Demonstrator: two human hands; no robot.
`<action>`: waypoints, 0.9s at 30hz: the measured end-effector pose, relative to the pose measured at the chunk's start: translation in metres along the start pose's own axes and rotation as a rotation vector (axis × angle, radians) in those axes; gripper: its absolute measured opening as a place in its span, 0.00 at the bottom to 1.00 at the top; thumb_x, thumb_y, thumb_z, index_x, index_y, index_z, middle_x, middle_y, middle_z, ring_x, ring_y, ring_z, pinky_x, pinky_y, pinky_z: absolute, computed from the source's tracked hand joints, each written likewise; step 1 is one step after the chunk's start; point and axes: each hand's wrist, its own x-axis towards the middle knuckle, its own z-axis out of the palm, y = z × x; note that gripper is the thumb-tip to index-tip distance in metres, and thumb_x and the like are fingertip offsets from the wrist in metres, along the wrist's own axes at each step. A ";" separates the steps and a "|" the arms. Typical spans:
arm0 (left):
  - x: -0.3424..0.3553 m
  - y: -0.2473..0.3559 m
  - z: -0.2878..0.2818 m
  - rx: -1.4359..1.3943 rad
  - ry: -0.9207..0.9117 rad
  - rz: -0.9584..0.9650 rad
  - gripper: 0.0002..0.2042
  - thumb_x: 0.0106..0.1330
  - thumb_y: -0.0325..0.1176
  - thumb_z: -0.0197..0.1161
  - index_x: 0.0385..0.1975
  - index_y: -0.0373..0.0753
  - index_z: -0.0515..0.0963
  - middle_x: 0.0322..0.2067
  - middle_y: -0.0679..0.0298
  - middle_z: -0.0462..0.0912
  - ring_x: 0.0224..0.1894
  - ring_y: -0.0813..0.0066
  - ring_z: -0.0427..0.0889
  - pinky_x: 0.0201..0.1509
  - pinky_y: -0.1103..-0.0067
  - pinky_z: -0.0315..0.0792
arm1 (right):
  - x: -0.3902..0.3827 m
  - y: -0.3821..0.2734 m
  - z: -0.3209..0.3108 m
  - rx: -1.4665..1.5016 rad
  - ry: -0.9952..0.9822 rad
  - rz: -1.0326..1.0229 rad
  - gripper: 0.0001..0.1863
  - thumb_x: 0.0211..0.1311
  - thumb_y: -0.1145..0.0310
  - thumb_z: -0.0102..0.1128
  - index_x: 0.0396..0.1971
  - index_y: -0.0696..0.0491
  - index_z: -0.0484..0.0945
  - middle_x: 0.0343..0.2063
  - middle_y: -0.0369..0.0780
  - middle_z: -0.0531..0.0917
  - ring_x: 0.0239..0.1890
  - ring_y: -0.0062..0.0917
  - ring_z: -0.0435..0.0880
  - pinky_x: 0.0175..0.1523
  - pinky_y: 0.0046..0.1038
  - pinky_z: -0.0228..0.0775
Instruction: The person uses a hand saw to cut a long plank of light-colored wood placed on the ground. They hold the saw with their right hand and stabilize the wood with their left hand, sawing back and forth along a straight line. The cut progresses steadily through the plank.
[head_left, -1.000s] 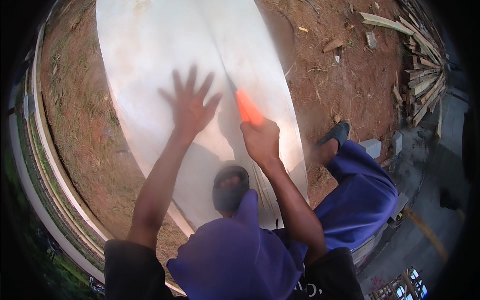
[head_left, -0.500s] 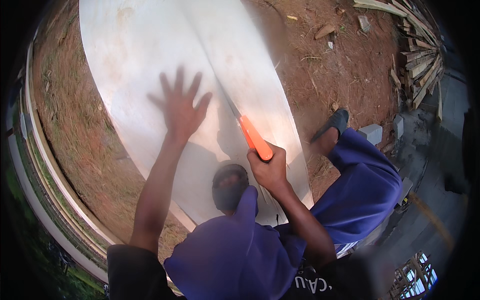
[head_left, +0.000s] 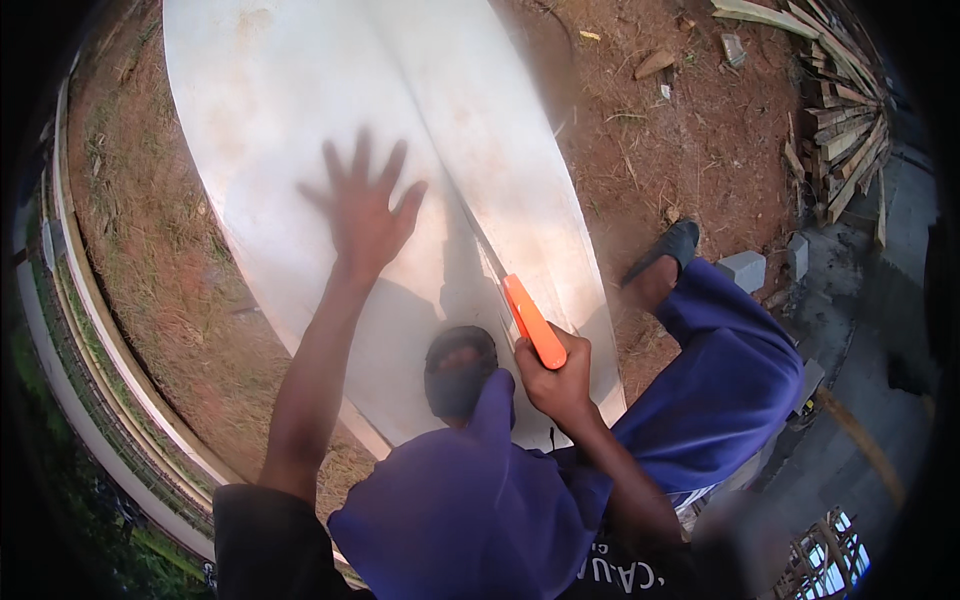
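Observation:
A long pale sheet of board (head_left: 270, 90) stretches away from me, with a dark line running along it. My left hand (head_left: 366, 225) lies on it with the fingers spread wide, a little left of that line. In my right hand (head_left: 562, 385) is the handle of a handsaw (head_left: 535, 322); the handle is orange. Its thin blade points away from me along the line and shows almost edge-on, so I cannot tell how deep it sits in the sheet. One of my feet, in a dark shoe (head_left: 460, 375), is on the near part of the sheet.
My other foot, in a dark shoe (head_left: 668, 245), stands on reddish soil right of the sheet. Grey blocks (head_left: 742, 270) lie beyond that leg. A pile of split wood (head_left: 848, 140) is at the far right. Dry grass (head_left: 150, 240) borders the sheet's left side.
My right hand has drawn the saw back toward me and slightly right, and more of the blade's line shows ahead of the handle. My left hand keeps its place on the sheet.

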 end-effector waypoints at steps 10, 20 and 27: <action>-0.002 -0.005 0.001 -0.019 0.036 -0.003 0.28 0.69 0.57 0.62 0.69 0.60 0.74 0.77 0.58 0.56 0.80 0.36 0.39 0.66 0.22 0.29 | -0.098 0.002 -0.044 -0.099 0.035 -0.136 0.10 0.58 0.78 0.67 0.21 0.61 0.76 0.14 0.37 0.76 0.17 0.14 0.73 0.24 0.24 0.67; 0.003 0.005 0.004 -0.045 0.040 0.021 0.28 0.69 0.57 0.63 0.69 0.61 0.74 0.77 0.59 0.56 0.80 0.36 0.39 0.66 0.23 0.27 | 0.099 -0.049 0.032 -0.119 0.024 0.074 0.11 0.61 0.70 0.62 0.27 0.64 0.79 0.16 0.39 0.78 0.22 0.16 0.74 0.30 0.28 0.69; -0.002 -0.004 -0.001 -0.003 0.001 -0.027 0.29 0.69 0.57 0.63 0.69 0.59 0.74 0.77 0.58 0.56 0.80 0.36 0.39 0.67 0.23 0.28 | -0.111 -0.008 -0.053 -0.069 0.033 -0.056 0.05 0.58 0.76 0.67 0.29 0.63 0.82 0.16 0.36 0.78 0.21 0.13 0.74 0.28 0.24 0.70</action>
